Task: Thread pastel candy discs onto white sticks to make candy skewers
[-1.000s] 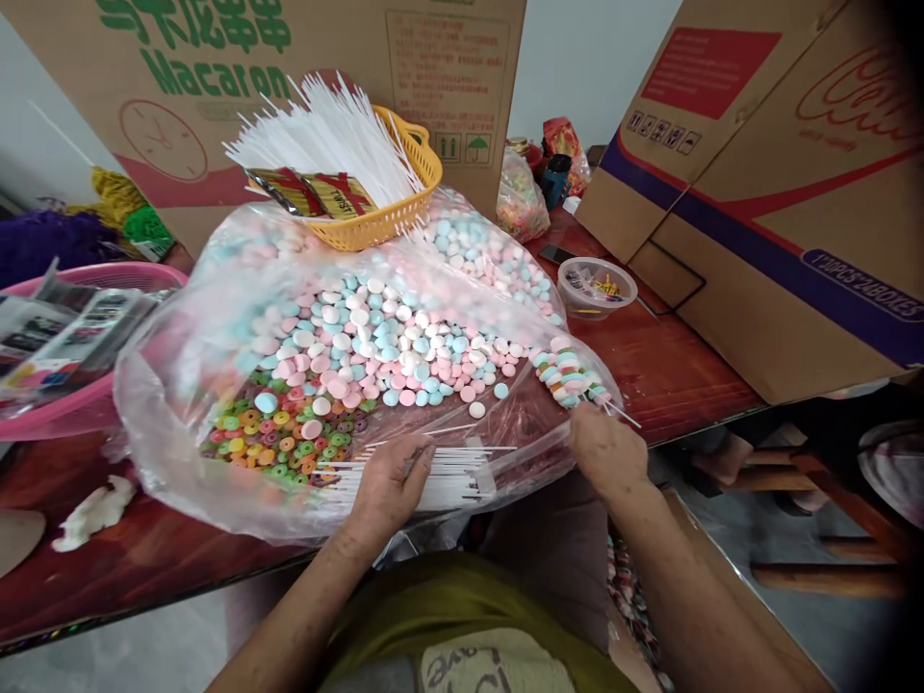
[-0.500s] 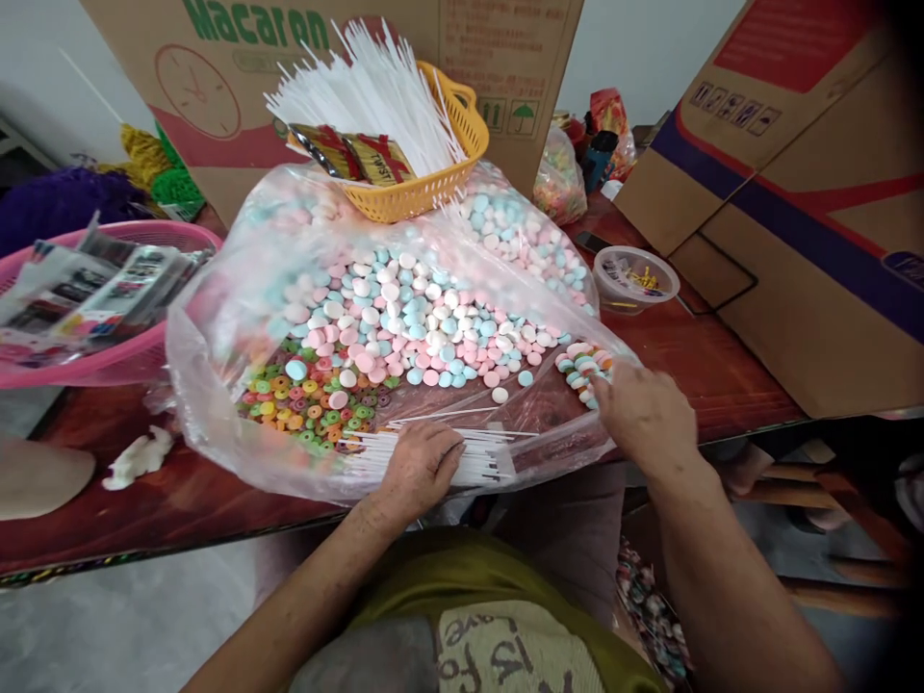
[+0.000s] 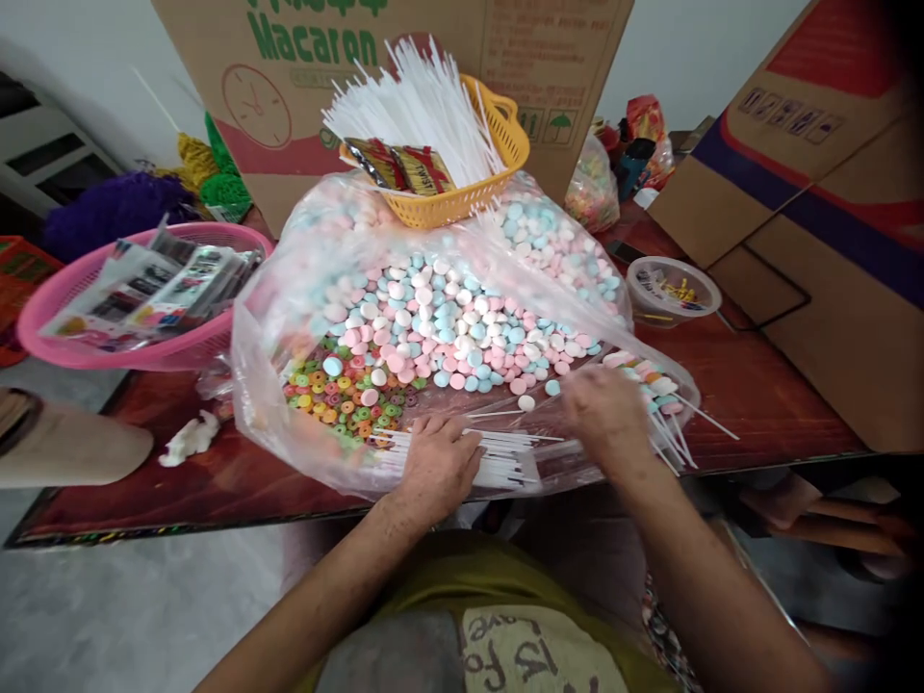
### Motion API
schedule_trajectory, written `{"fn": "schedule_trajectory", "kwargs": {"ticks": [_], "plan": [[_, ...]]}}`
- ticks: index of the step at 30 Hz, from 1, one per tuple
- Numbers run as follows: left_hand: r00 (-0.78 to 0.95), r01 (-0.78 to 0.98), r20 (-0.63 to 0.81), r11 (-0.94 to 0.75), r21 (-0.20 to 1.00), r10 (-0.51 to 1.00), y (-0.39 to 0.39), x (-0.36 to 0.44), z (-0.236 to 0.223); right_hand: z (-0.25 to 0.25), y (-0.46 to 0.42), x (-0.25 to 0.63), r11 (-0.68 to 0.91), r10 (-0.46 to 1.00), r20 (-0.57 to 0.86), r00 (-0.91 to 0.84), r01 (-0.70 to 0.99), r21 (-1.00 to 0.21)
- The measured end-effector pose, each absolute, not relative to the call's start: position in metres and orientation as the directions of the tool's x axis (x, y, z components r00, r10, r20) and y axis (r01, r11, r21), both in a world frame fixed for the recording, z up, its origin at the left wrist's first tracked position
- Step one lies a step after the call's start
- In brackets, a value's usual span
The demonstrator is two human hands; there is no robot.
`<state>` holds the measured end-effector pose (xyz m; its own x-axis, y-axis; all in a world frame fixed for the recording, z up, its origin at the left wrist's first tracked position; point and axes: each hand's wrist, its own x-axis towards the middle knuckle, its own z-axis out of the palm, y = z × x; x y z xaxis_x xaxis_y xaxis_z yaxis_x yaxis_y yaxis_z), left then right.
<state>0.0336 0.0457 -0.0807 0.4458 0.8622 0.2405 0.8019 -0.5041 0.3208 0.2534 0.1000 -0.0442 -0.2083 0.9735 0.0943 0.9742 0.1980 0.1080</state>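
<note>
My left hand [image 3: 442, 462] rests on a bundle of thin white sticks [image 3: 509, 460] at the front of an opened clear plastic bag [image 3: 252, 423]; its fingers lie over the sticks. My right hand [image 3: 610, 419] hovers over the bag's front right, its fingers smeared by motion. Just right of it lie candy skewers [image 3: 668, 404], with coloured sweets at one end and white sticks sticking out toward me. Pink, white and blue button-shaped candies [image 3: 469, 332] are heaped in the bag. Small colourful rings [image 3: 346, 399] fill its left front.
A yellow basket [image 3: 433, 209] of white sticks and foil packets stands behind the candies. At left are a pink basket [image 3: 137, 356] of plastic packaging and crumpled tissue [image 3: 189, 438]. A round plastic tub [image 3: 671, 289] sits at right. Cardboard boxes [image 3: 448, 38] stand at the back and right.
My right hand has moved left, away from the candy skewers, which now show at the right of the bag. My left hand stays on the sticks. The view has shifted left.
</note>
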Motion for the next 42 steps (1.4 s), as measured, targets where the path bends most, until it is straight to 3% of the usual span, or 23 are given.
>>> {"fn": "schedule_trajectory", "kwargs": {"ticks": [2, 4, 7, 10, 13, 16, 18, 20, 26, 29, 31, 34, 36, 38, 40, 42], "plan": [[0.457, 0.812, 0.185, -0.493, 0.312, 0.870, 0.049, 0.030, -0.074, -0.050, 0.096, 0.214, 0.424, 0.905, -0.023, -0.424, 0.906, -0.007], [0.430, 0.844, 0.095, -0.437, 0.312, 0.898, 0.054, 0.017, -0.066, -0.063, 0.091, 0.186, 0.504, 0.861, -0.042, -0.507, 0.861, -0.063], [0.121, 0.962, 0.007, -0.119, 0.245, 0.993, 0.065, -0.016, -0.053, -0.081, 0.088, 0.174, 0.518, 0.852, -0.021, -0.522, 0.850, -0.100], [-0.098, 0.990, -0.109, 0.108, 0.091, 0.989, 0.076, -0.041, -0.045, -0.080, 0.088, 0.182, 0.527, 0.848, 0.015, -0.530, 0.838, -0.139], [-0.084, 0.996, -0.195, 0.090, 0.021, 0.977, 0.080, -0.044, -0.046, -0.062, 0.093, 0.200, 0.466, 0.884, 0.098, -0.456, 0.855, -0.226], [-0.012, 0.999, -0.173, 0.018, 0.031, 0.985, 0.077, -0.034, -0.051, -0.045, 0.105, 0.228, 0.226, 0.968, 0.178, -0.175, 0.915, -0.334], [0.024, 0.999, -0.150, -0.020, 0.025, 0.988, 0.076, -0.029, -0.055, -0.041, 0.115, 0.245, 0.064, 0.994, 0.104, -0.032, 0.944, -0.324], [0.058, 0.998, -0.134, -0.057, 0.011, 0.989, 0.077, -0.026, -0.060, -0.044, 0.121, 0.253, -0.009, 1.000, -0.018, 0.004, 0.959, -0.284], [0.117, 0.993, -0.107, -0.119, -0.015, 0.987, 0.078, -0.027, -0.067, -0.067, 0.121, 0.228, -0.011, 0.992, -0.124, -0.030, 0.946, -0.323], [0.084, 0.995, -0.106, -0.077, 0.071, 0.991, 0.077, -0.030, -0.069, -0.068, 0.116, 0.227, 0.012, 0.989, -0.128, -0.071, 0.912, -0.410], [0.093, 0.982, -0.023, -0.088, 0.166, 0.995, 0.078, -0.025, -0.066, -0.062, 0.113, 0.233, 0.031, 0.989, -0.110, -0.097, 0.872, -0.488], [0.070, 0.895, 0.099, -0.106, 0.434, 0.993, 0.084, 0.002, -0.057, -0.052, 0.107, 0.235, 0.054, 0.989, -0.078, -0.126, 0.799, -0.599], [0.104, 0.677, -0.026, -0.052, 0.734, 0.994, 0.089, 0.028, -0.049, -0.049, 0.100, 0.227, 0.079, 0.986, -0.060, -0.159, 0.740, -0.668], [0.236, 0.353, -0.211, 0.119, 0.928, 0.948, 0.091, 0.049, -0.046, -0.049, 0.093, 0.215, 0.100, 0.982, -0.042, -0.185, 0.693, -0.714], [0.295, 0.108, -0.319, 0.300, 0.948, 0.901, 0.089, 0.058, -0.050, -0.052, 0.090, 0.203, 0.094, 0.985, -0.033, -0.169, 0.689, -0.718], [0.162, -0.030, -0.382, 0.392, 0.920, 0.910, 0.085, 0.053, -0.058, -0.058, 0.095, 0.197, 0.052, 0.994, -0.038, -0.104, 0.739, -0.672]]}}
